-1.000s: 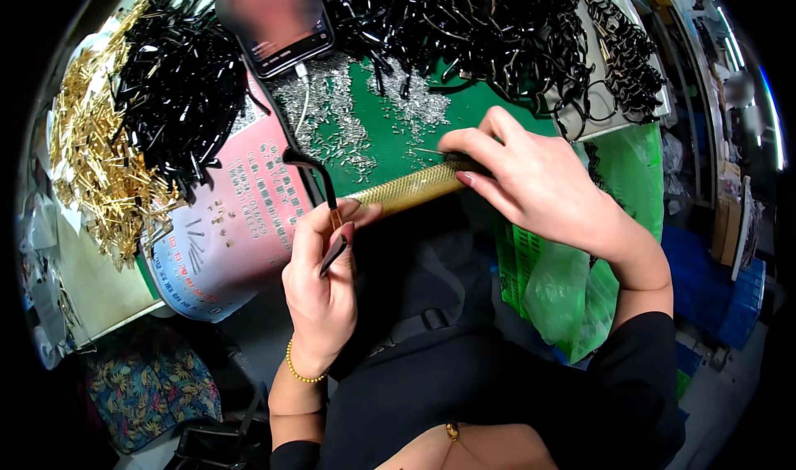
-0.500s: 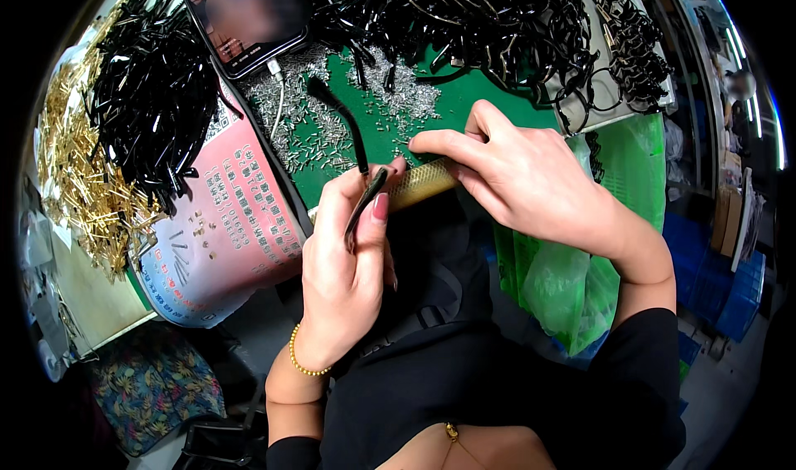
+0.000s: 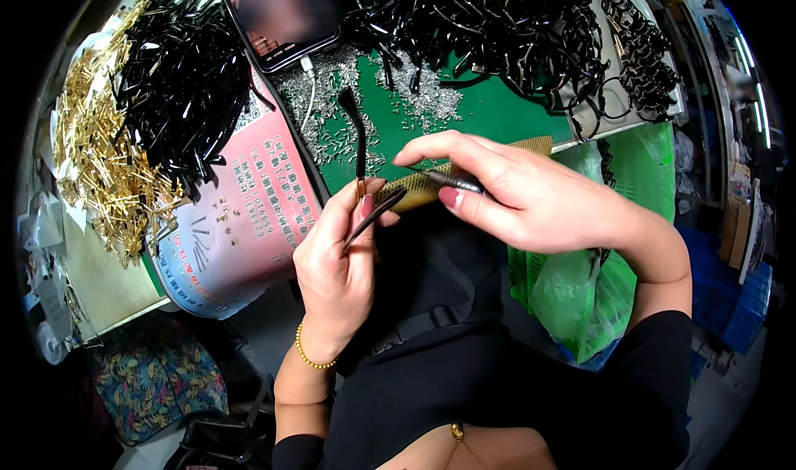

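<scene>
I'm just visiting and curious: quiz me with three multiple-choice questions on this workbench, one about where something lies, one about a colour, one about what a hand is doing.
1. Where does the phone lie?
A. At the far edge of the bench, left of the middle
B. On the person's lap
C. Inside the green bag

2. What colour is the mat under the small silver pins?
A. Red
B. Green
C. White

3. What is the left hand doing?
A. Resting flat and empty
B. Pinching thin black curved pieces
C. Holding the phone

Answers:
1 A, the phone lies at the top of the view, beside the black pieces.
2 B, bare green shows around the pins.
3 B, a black piece sticks up from its fingers.
</scene>
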Demonstrator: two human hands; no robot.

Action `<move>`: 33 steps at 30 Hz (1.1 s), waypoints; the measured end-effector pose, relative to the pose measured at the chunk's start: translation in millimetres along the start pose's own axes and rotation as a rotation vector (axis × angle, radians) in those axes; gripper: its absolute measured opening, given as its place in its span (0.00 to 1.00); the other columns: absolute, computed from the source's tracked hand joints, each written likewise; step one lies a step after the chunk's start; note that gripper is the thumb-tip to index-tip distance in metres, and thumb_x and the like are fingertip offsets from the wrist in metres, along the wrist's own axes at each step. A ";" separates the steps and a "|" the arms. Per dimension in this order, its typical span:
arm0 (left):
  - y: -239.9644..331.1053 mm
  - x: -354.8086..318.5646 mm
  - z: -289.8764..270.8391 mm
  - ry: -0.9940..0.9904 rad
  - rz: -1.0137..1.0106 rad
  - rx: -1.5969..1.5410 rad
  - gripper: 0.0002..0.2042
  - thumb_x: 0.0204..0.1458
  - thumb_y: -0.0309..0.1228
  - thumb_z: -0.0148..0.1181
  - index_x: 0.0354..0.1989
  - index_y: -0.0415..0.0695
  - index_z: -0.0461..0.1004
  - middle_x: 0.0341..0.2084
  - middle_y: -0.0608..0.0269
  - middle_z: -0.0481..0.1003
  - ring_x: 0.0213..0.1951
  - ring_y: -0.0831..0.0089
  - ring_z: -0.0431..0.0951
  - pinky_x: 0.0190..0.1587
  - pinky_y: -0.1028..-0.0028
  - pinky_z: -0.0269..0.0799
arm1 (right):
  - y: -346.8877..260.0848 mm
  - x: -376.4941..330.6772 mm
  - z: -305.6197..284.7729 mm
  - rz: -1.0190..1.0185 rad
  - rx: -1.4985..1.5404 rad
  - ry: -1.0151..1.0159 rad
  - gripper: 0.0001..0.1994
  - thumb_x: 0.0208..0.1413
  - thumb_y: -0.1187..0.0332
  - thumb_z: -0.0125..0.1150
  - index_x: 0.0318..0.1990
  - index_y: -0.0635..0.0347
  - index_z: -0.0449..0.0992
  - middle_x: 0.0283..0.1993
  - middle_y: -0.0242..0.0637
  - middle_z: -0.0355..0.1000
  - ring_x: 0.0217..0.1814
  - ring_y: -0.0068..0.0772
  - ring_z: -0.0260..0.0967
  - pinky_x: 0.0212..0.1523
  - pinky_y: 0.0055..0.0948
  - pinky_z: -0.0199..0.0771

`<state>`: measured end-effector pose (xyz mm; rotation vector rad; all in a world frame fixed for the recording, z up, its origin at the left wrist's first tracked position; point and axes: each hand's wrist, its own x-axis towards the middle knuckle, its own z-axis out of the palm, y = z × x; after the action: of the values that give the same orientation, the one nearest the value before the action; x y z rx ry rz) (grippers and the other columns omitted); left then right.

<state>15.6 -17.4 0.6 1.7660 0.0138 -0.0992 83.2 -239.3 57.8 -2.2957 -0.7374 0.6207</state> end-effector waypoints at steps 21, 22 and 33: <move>8.3 20.9 19.1 -0.180 0.029 -0.143 0.15 0.70 0.22 0.42 0.62 0.32 0.59 0.60 0.45 0.70 0.27 0.83 0.70 0.29 0.82 0.71 | 8.6 -5.1 -1.2 0.096 -0.665 0.130 0.25 0.63 0.65 0.57 0.68 0.45 0.67 0.35 0.44 0.66 0.24 0.39 0.74 0.22 0.35 0.75; 8.2 21.3 18.7 -0.144 0.022 -0.166 0.15 0.70 0.22 0.41 0.62 0.31 0.59 0.61 0.44 0.69 0.27 0.83 0.70 0.29 0.83 0.70 | 6.4 -5.6 0.3 0.060 -0.639 0.133 0.24 0.64 0.64 0.57 0.68 0.45 0.67 0.35 0.44 0.66 0.23 0.39 0.74 0.20 0.35 0.73; 7.9 6.9 5.5 -0.092 0.023 -0.129 0.17 0.70 0.23 0.41 0.64 0.33 0.59 0.62 0.45 0.70 0.29 0.85 0.71 0.31 0.83 0.71 | 4.3 -11.1 -6.2 0.060 -0.505 0.094 0.23 0.59 0.70 0.59 0.62 0.42 0.70 0.38 0.46 0.66 0.28 0.44 0.76 0.24 0.37 0.75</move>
<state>22.7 -24.6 6.7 1.6310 -0.0655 -0.1600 80.3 -251.8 61.6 -2.7940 -0.8574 0.3765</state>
